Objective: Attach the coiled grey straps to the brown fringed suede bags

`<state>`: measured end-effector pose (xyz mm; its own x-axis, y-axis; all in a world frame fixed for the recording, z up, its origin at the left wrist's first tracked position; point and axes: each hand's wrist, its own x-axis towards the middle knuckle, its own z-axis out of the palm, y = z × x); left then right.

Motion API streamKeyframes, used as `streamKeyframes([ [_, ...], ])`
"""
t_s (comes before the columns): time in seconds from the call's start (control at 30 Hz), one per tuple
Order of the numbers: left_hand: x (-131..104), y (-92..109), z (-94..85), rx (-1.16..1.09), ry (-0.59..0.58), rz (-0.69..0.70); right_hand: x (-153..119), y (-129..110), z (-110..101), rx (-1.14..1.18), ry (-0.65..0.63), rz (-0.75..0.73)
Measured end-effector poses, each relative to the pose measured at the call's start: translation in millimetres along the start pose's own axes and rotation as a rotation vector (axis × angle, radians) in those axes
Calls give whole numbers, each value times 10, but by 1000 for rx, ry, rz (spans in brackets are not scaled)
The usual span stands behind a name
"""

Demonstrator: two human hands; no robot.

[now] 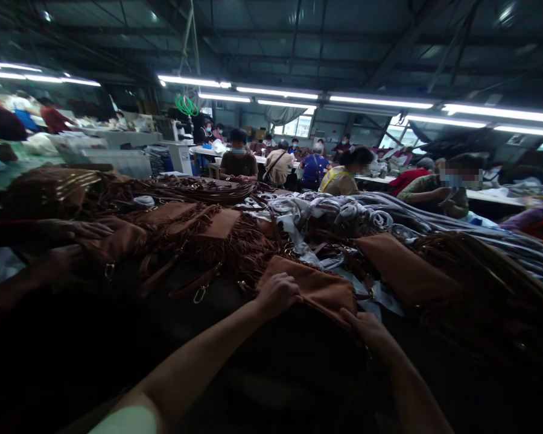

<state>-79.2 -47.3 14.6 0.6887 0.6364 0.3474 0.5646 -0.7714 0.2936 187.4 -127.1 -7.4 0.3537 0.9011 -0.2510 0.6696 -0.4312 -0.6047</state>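
A flat brown bag (pixel 314 283) lies in front of me on the dark table. My left hand (pixel 278 295) is closed on its near edge, toward the left end. At the bag's right corner, my right hand (pixel 364 325) grips the same edge with the thumb on top. A brown strap with a gold-coloured clasp (pixel 200 293) rests to the left of the bag. Behind it are wrapped grey-white straps (pixel 294 208). Shadow hides the bag's underside and most of the fingers beneath it.
Fringed brown bags (pixel 219 226) are heaped to the left, and another brown bag (pixel 402 265) lies to the right. A co-worker's hands (pixel 75 232) reach in from the left edge over a brown piece. Several people sit at white tables (pixel 375 181) further back.
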Motion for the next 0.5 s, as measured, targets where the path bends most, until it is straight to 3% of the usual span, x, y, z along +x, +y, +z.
streamKeyframes([
  [0.07,119,-18,-22,21,72,11,-176,-149,-81,-280,283,-101],
  [0.13,211,1,-58,68,120,35,-295,-346,-86,-452,472,-329],
  [0.23,258,94,-91,110,145,36,-283,-618,35,-586,429,-617],
  [0.37,129,228,-42,32,256,-3,-46,-777,138,-658,382,-579],
  [0.5,77,221,151,-55,35,183,93,-814,38,-614,366,-611],
])
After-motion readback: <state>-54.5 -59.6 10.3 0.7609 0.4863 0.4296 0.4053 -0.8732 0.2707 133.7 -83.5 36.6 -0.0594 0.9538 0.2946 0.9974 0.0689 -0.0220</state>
